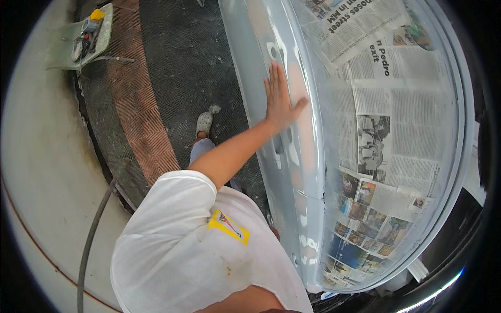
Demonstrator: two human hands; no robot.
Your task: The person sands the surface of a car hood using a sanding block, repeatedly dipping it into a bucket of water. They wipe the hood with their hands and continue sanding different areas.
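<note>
My left hand lies with its fingers stretched out, palm down, on the glossy light grey side of a car body. The thumb points right, towards the windows, and nothing shows in the hand. Just nearer than the hand is a recessed door handle; a round opening sits just beyond the fingertips. Newspaper sheets cover the glass to the right of the hand. Only a bare part of my other arm shows at the lower edge; my right hand is out of the picture.
A pale green chair at the far left holds several tools and a yellow item. A dark hose runs along the left by a whitish panel. Dark ribbed matting with a reddish strip covers the floor.
</note>
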